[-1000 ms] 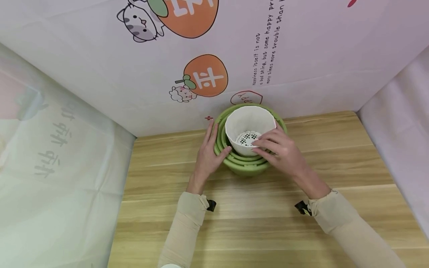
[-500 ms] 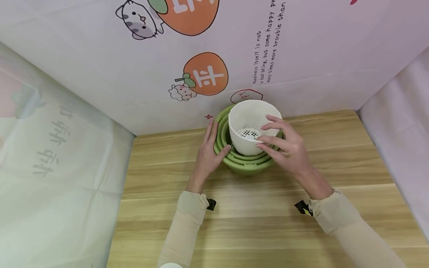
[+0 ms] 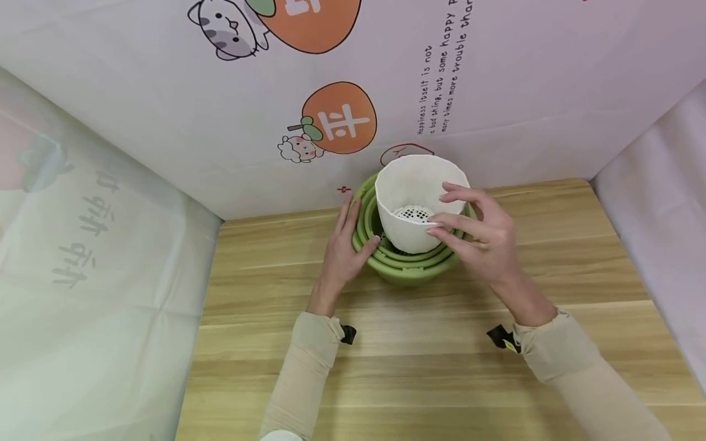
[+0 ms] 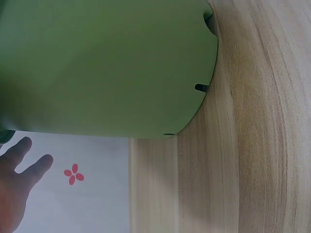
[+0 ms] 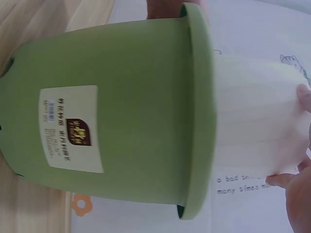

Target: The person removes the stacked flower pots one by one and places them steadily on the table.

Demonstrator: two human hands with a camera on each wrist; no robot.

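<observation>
A white plastic flowerpot [image 3: 407,235] with a perforated base rises partly out of a stack of nested green flowerpots [image 3: 405,277]. My right hand [image 3: 493,242] pinches the near right part of its rim between thumb and fingers. On the left side of the stack, my left hand [image 3: 339,257] holds the green rim, fingers along the outside and thumb over the edge. The outer green flowerpot [image 4: 107,68] fills much of the left wrist view. In the right wrist view the white flowerpot [image 5: 257,121] sticks out past the green rim.
The stack stands on a wood-grain table [image 3: 419,367] close to the back wall cloth [image 3: 248,135], which has printed cartoons and lettering. Cloth walls also stand on the left [image 3: 110,294] and right [image 3: 656,196]. A printed label [image 5: 72,128] is on the outer green pot.
My right hand has drawn the white flowerpot upward and slightly right, so more of its side shows above the green rims. The left hand stays in place on the stack.
</observation>
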